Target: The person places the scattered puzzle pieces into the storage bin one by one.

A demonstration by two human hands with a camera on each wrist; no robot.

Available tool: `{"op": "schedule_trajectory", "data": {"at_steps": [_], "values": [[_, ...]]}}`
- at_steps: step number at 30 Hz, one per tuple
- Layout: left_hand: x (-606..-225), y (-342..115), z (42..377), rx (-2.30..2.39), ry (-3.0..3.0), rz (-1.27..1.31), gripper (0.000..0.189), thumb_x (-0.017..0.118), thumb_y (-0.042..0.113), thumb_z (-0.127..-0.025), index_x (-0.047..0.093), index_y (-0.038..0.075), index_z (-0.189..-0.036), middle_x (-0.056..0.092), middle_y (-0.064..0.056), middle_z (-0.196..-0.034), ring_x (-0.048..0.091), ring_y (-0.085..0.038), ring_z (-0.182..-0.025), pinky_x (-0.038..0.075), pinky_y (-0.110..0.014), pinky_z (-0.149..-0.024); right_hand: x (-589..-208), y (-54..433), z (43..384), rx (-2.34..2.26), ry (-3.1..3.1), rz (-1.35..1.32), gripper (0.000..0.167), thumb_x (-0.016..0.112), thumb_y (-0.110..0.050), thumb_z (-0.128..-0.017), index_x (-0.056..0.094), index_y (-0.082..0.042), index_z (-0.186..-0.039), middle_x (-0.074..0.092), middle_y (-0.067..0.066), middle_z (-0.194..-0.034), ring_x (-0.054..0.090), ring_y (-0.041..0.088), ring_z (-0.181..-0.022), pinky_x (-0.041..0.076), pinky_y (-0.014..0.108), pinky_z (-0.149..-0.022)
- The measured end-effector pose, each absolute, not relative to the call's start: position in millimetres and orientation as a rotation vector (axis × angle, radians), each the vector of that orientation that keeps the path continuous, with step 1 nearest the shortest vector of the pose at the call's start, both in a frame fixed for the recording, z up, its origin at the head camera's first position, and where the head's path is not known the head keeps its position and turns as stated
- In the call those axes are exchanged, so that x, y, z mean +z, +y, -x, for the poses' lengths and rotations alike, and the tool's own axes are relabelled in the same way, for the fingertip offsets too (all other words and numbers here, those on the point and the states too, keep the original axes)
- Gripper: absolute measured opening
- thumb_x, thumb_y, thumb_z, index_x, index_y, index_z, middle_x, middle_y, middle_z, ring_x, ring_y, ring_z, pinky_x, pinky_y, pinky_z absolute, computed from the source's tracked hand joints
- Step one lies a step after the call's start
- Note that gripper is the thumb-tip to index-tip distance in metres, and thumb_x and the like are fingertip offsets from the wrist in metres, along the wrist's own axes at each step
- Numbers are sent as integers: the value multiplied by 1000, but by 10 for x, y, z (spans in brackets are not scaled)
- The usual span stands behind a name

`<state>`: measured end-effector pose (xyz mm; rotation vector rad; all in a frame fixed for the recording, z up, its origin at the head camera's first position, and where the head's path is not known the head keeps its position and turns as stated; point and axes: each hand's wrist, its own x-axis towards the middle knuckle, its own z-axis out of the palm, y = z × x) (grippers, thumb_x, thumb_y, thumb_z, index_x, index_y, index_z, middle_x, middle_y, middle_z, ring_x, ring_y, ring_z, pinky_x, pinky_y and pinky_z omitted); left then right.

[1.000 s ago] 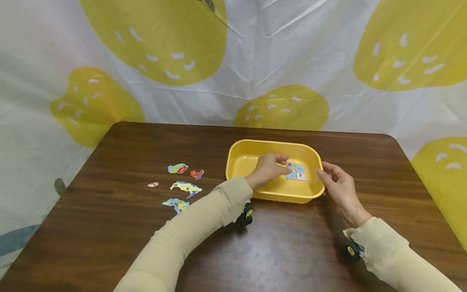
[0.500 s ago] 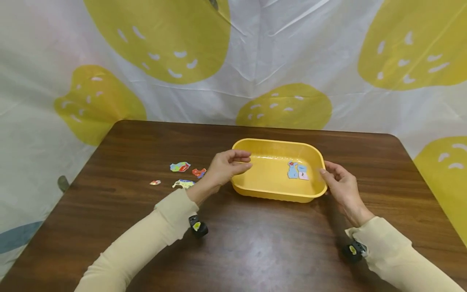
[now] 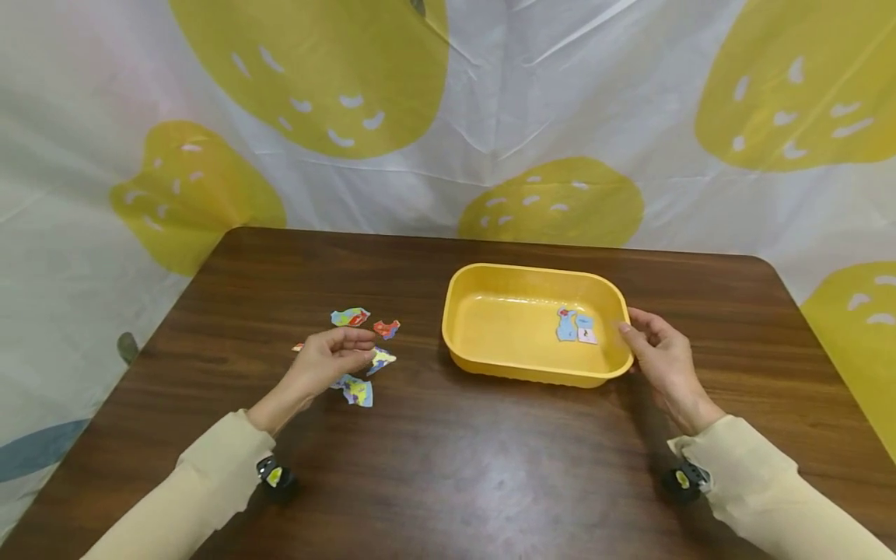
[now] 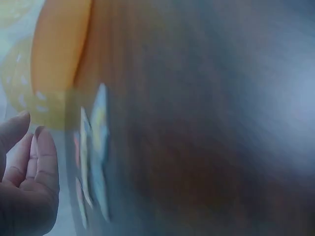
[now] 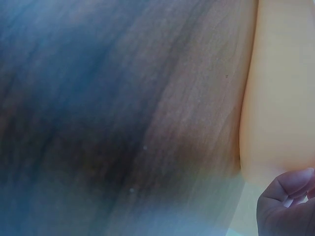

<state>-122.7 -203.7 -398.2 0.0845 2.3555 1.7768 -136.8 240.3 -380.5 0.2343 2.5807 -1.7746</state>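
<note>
My left hand (image 3: 318, 369) hovers over a small group of flat, irregular map-like puzzle pieces, its fingers loosely bent and nothing seen between them. Around it lie a blue-and-yellow piece (image 3: 358, 391), a pale yellow one (image 3: 382, 358), a red one (image 3: 386, 329) and a green-and-red one (image 3: 350, 316). The hand partly covers the pale yellow piece and a tiny red piece (image 3: 297, 347). My right hand (image 3: 665, 362) pinches the right rim of a yellow plastic basin (image 3: 535, 373), thumb on the inside. Light blue pieces (image 3: 567, 327) and a pinkish square (image 3: 586, 335) lie in the basin.
A dark wooden table (image 3: 476, 459) carries everything. Behind it hangs a white cloth (image 3: 392, 194) with big yellow fruit shapes. Black wrist cameras sit below both cuffs. In the left wrist view the pieces (image 4: 100, 152) are blurred.
My left hand has left the inside of the basin and moved left to the pieces on the table. The right hand has kept its grip on the basin's rim.
</note>
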Motion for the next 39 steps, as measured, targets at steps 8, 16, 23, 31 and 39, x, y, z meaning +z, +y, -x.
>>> {"op": "schedule_trajectory", "data": {"at_steps": [8,16,23,31,39], "values": [[-4077,-2270,1140,1599,2497,-180,34,71,12,-84,62,-5,-113,67,-18,-106,64,-8,-84,53,-20,-71,-3802,2447,1348,-1777,2579,-265,57,52,-32,-96,39,4,-138,54,-7,-81,50,3,-60,47,20,-52],[-4137,-2451,1156,1351,2631,-343,30,75,14,-80,68,2,-107,67,-12,-104,60,-17,-88,50,-19,-72,-3814,2460,1336,-1785,2584,-244,57,52,-31,-96,39,6,-137,52,-7,-80,50,3,-61,48,20,-52],[-4164,-2470,1142,1316,2631,-400,35,78,15,-77,68,1,-107,68,-12,-104,59,-19,-89,51,-19,-72,-3819,2472,1341,-1773,2588,-255,55,51,-30,-97,38,5,-138,51,-9,-77,49,3,-58,47,19,-51],[-4219,-2417,1158,1212,2752,-472,32,81,12,-72,70,4,-101,69,-7,-97,58,-13,-82,49,-20,-67,-3824,2478,1340,-1783,2585,-252,55,51,-29,-97,38,5,-138,51,-9,-77,49,2,-58,46,19,-51],[-4199,-2412,1162,1076,2827,-548,26,82,12,-71,71,8,-94,66,-1,-89,57,-12,-80,47,-21,-66,-3827,2473,1350,-1793,2573,-260,53,50,-26,-98,38,5,-139,52,-8,-78,50,3,-60,46,19,-51]]}}
